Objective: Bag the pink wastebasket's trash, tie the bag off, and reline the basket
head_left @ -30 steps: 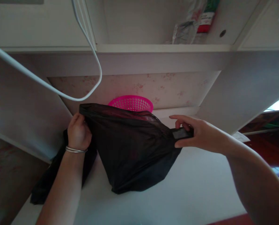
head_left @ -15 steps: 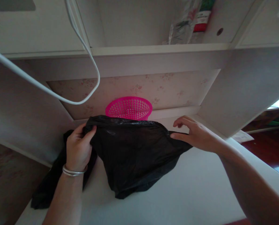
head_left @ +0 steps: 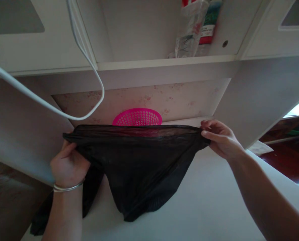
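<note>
A thin black plastic bag (head_left: pixel 144 164) hangs stretched between my two hands, its top edge pulled nearly straight. My left hand (head_left: pixel 69 164), with silvery bangles at the wrist, grips the bag's left corner; part of its fingers is hidden behind the plastic. At the right corner, my right hand (head_left: pixel 218 137) pinches the edge between thumb and fingers. Behind the bag stands a pink mesh basket (head_left: pixel 139 115), with only its upper part plainly visible. More black plastic (head_left: pixel 91 187) lies below and behind my left forearm.
A white cable (head_left: pixel 89 115) loops down at the upper left, in front of the cabinet. On the shelf (head_left: pixel 164 65) above are a clear plastic container (head_left: pixel 188 33) and a green and red package (head_left: pixel 208 25). The white surface (head_left: pixel 202 207) spreads below the bag.
My hands have moved apart, the left one leftward and the right one slightly right. My right hand has closed on the bag's corner, and the top edge is now stretched wide.
</note>
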A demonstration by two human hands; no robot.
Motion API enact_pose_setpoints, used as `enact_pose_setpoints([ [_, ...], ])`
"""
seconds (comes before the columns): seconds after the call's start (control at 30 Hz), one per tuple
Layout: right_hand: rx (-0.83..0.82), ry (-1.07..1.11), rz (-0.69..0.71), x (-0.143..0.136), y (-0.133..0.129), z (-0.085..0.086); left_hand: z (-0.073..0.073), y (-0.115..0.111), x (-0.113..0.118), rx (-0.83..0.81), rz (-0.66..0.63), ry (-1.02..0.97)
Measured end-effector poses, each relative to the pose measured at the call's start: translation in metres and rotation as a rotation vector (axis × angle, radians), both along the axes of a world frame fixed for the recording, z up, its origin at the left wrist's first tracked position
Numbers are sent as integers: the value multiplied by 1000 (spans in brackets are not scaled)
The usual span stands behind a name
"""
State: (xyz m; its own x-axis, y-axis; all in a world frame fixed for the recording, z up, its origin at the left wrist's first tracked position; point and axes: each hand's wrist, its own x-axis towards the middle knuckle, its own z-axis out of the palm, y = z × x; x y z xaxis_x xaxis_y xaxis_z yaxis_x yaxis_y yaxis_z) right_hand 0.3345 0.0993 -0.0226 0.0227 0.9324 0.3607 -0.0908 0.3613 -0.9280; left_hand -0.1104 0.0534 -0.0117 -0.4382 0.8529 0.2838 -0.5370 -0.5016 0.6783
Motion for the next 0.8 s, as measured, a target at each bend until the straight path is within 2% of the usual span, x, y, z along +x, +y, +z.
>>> enact_pose_setpoints([
  [0.07,44,137,-27,2,-2,-4,-7,-1,-1,34,-36,-18],
  [0.1,32,140,22,3,-4,-9,-10,-3,0,46,-64,-17],
  [0.17,-38,69,200,3,-7,-21,-18,-6,2,28,-135,32],
  [0.23,-137,-41,343,2,-10,-35,-23,-8,6,-60,-146,152],
  [0.3,-206,-102,325,0,-11,-45,-25,-7,9,-175,-88,242],
  [0.37,-231,-83,213,-5,-10,-48,-22,-6,13,-247,-30,230],
  [0.43,-181,-16,102,-12,-11,-45,-17,-6,16,-252,-14,163],
  [0.5,-55,45,30,-21,-15,-37,-12,-7,21,-224,0,97],
  [0.6,81,88,18,-39,-23,-23,-10,-8,29,-199,-27,7],
  [0.8,-73,330,153,-74,-35,-8,-18,-11,49,-300,-169,-1],
])
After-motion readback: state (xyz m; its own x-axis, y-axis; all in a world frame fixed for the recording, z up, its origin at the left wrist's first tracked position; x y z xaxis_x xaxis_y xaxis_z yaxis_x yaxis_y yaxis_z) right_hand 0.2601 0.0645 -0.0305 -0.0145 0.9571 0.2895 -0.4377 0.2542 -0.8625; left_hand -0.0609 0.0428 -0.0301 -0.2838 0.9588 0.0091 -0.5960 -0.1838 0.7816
